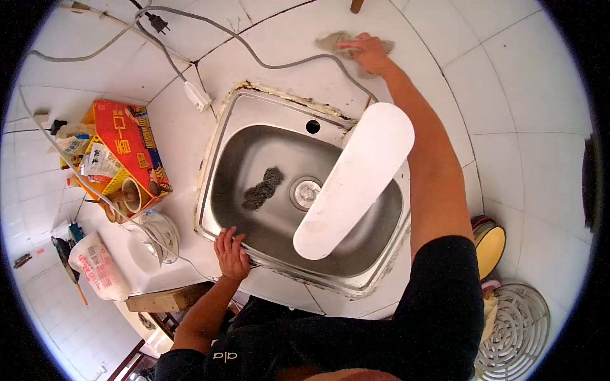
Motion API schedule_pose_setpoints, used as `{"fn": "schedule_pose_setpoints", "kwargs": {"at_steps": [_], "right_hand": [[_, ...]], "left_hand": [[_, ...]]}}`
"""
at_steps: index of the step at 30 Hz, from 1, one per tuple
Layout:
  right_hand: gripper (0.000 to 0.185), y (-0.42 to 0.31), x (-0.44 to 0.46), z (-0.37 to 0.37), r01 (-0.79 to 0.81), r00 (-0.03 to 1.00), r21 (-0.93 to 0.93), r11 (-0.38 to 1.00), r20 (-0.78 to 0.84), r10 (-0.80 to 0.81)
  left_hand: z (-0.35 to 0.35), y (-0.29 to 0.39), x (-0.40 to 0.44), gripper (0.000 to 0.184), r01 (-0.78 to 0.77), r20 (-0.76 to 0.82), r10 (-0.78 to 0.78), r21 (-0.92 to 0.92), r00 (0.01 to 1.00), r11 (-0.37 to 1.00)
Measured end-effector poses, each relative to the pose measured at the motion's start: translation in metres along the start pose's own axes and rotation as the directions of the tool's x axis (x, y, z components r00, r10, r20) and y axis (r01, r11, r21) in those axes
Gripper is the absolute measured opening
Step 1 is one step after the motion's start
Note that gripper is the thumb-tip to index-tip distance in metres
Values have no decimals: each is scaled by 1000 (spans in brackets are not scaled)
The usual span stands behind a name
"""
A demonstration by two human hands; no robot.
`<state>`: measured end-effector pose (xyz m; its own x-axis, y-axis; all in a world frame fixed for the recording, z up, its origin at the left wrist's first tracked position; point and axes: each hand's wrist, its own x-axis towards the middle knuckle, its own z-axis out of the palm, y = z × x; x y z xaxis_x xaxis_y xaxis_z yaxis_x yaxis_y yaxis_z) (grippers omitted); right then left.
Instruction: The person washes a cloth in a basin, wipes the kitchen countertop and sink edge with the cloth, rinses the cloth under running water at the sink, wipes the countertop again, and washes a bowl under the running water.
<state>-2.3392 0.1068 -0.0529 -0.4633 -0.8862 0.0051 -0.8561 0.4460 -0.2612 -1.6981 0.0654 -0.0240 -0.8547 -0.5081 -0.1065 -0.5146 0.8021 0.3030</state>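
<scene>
Touching cloth (333, 43) on counter (178, 136) w/ R hand (370, 54), grip unclear; L hand (232, 256) spread at sink rim (272, 112)

Kitchen with tiled walls (527, 70)
Steel sink (254, 143) with a scourer (263, 188), set in a white counter (178, 136), stacked dishes (145, 251) nearby

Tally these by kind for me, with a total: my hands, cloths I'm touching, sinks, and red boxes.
Left hand and right hand: 2
Cloth: 1
Sink: 1
Red box: 1
Total: 5
</scene>
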Motion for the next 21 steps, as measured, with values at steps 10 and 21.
{"fn": "schedule_pose_setpoints", "kwargs": {"at_steps": [10,21], "right_hand": [[23,6,-149,-6,43,999,188,981,-28,-38],[26,-2,-183,-13,37,995,196,980,-98,-18]], "left_hand": [[1,-2,-2,37,-23,-36,23,-7,999,1000],[-4,-1,-4,36,-24,-41,24,-14,999,1000]]}}
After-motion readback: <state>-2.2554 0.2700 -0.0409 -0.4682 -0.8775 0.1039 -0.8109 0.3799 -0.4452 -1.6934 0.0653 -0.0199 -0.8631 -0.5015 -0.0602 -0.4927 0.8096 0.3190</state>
